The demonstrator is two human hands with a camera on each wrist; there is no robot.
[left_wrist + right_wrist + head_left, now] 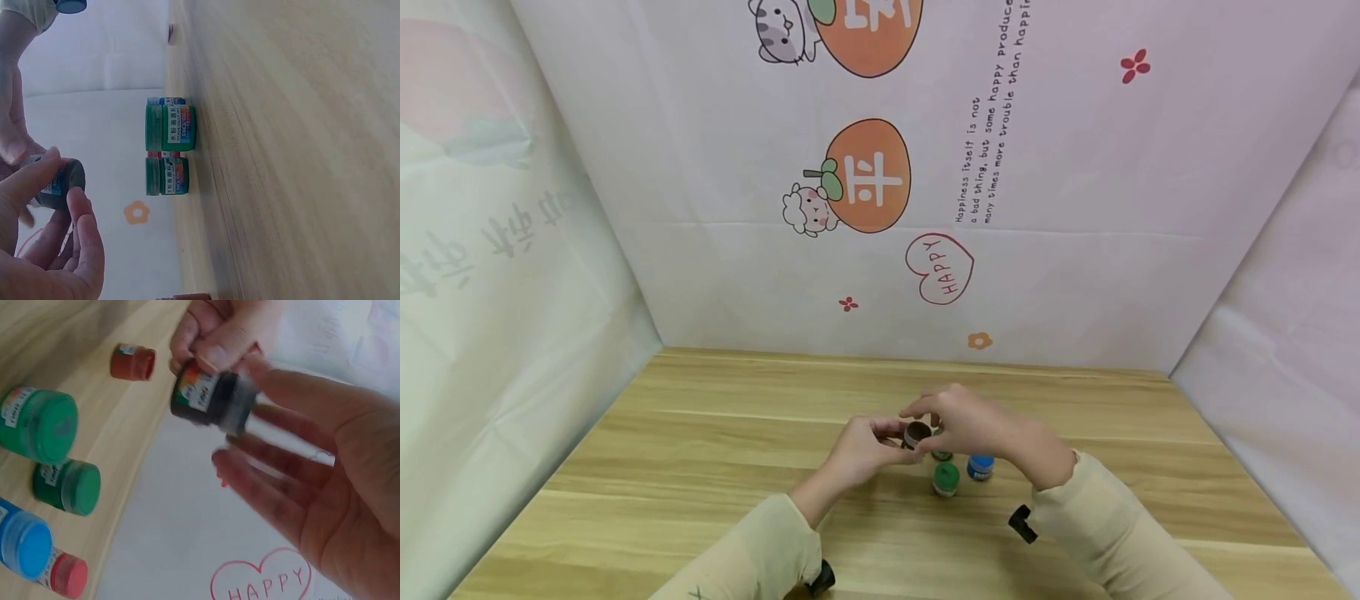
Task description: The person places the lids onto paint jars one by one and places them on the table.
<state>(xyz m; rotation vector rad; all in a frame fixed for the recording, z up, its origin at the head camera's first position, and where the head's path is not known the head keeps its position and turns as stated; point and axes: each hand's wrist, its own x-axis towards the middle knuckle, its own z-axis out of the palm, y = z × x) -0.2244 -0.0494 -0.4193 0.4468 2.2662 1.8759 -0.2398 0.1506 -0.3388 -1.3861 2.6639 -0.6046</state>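
My left hand [861, 450] holds a small dark paint jar [200, 394] above the table, thumb and fingers about its body. In the right wrist view the jar lies tilted sideways, its label showing and its blurred lid end [240, 409] facing my right hand [331, 450]. The right hand's fingers are spread loosely around that lid end; whether a fingertip touches it is hard to tell. The left wrist view shows the same jar [74, 178] between the left thumb and fingers. Closest to the hands on the table are two green paint jars [946, 479] and a blue one [981, 467].
A red-pink jar [70, 575] stands beside the blue jar, and a reddish-brown jar [132, 362] stands apart from the group. The wooden table [700, 467] is bounded by printed white sheets [1075, 250] at the back and both sides.
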